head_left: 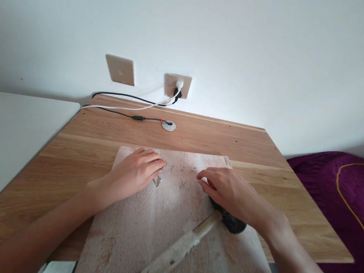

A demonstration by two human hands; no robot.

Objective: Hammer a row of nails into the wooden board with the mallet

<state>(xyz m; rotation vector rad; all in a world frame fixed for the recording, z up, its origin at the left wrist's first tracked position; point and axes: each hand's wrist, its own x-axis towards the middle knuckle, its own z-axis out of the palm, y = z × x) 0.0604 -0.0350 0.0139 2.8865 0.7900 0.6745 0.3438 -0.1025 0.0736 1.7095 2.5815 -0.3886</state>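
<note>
My left hand (141, 169) is over the board, near its far edge, with the fingers bent. My fingertips are right at a small nail, but I can't tell if they pinch it. My right hand (225, 187) is curled, with the thumb and pointing finger close together at the other end of the nail row. I can't tell if anything is between them.

Between my hands are three little nails (183, 168) in a row, and they seem to stand up in the board. One loose nail (182, 185) lies just below the row, and a few more thin metal bits (158, 181) lie next to my left hand.

To work well with such tiny nails, I think I should hold each one near the bottom, keep it straight, and leave the same gap between them. Fingers should be out of the way before any hit.

The hammer (175, 250) lies across the board (122, 233), its black head partly under my right hand. The board sits on the wooden table (291, 197). Behind it, wires (123, 107) run to a plug socket (186, 86) on the wall.
</note>
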